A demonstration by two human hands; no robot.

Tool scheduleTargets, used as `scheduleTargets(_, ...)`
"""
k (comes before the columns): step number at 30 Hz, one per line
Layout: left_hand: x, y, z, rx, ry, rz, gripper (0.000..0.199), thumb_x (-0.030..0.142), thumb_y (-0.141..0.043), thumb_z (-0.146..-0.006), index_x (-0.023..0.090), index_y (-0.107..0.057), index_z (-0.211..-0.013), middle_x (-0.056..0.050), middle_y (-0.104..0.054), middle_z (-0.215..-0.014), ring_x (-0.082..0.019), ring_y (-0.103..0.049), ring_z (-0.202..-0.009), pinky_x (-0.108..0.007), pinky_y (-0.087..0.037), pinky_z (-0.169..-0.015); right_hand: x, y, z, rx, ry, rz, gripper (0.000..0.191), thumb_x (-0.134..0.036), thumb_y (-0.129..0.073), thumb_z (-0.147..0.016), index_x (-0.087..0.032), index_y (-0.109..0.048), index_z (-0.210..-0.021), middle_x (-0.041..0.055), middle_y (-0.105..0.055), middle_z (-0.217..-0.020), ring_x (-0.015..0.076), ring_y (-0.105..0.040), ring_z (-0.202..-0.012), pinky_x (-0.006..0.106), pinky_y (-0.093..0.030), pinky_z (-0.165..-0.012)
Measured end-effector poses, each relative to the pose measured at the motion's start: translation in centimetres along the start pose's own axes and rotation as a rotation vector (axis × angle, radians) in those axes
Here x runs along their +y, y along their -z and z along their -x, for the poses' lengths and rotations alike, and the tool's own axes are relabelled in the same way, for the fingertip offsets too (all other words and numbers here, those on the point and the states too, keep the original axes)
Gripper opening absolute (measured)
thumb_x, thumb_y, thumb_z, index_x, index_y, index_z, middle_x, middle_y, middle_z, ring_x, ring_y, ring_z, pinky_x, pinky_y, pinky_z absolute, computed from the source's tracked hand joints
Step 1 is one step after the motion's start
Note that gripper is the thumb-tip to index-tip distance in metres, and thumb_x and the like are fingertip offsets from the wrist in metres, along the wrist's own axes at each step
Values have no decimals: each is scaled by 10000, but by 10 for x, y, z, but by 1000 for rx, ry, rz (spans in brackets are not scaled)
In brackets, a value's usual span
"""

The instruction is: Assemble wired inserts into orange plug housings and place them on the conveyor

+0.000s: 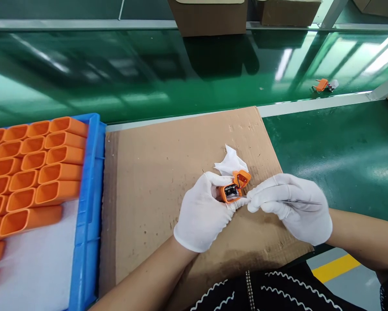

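Note:
In a white glove, my left hand (204, 211) is wrapped round a small orange plastic housing (224, 195). Its open end faces right and shows a black electronic part (230, 190) inside. An orange cap (242, 178) hangs at the opening, with a dark wire running to it. My gloved right hand (289, 205) pinches thin metal tweezers (302, 202), whose tips reach the lower edge of the opening. Just behind the housing lies a crumpled white tissue-like piece (231, 161).
A cardboard sheet (155, 160) covers the green bench. At left, a blue crate (89, 207) holds several rows of orange housings (56, 192). Far right lies an orange part with wires (322, 85). Cardboard boxes (210, 19) stand at the back.

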State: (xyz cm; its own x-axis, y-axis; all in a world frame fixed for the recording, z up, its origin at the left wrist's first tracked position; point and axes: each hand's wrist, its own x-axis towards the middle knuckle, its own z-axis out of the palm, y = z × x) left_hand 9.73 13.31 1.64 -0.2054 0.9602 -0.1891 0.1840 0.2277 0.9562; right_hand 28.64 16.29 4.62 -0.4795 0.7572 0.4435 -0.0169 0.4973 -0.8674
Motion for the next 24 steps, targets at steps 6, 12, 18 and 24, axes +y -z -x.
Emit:
scheduleTargets(6, 0, 0, -1, -16, 5, -1, 470, 337, -944, -537, 220, -587, -817, 14, -753, -831, -193, -707, -764, -313, -582, -693, 1, -2, 1, 1, -57, 3, 88, -105, -690, -944, -162, -750, -913, 66, -764, -871, 166, -752, -848, 268, -642, -789)
scheduleTargets(12, -2, -2, 0, -23, 13, 49, 502, 386, -953, -534, 216, -574, -816, 11, -746, -832, -204, -719, -775, -326, -587, -710, 1, -1, 0, 46, -70, 23, 87, -131, -699, -945, -162, -746, -879, 56, -755, -839, 165, -744, -809, 280, -633, -748)
scheduleTargets(18, -2, -1, -1, -21, -4, 33, 453, 338, -933, -561, 217, -583, -822, 13, -752, -842, -199, -720, -770, -321, -591, -699, 5, -4, 2, 75, -60, -39, 94, -158, -686, -962, -178, -754, -900, 48, -753, -829, 170, -745, -823, 307, -642, -772)
scheduleTargets(24, -1, -1, 0, -30, -12, 31, 428, 301, -914, -564, 220, -586, -827, 2, -761, -861, -191, -711, -774, -311, -584, -693, 7, -8, 3, 62, -37, -71, 92, -151, -678, -967, -176, -760, -934, 51, -755, -837, 168, -743, -833, 309, -645, -778)
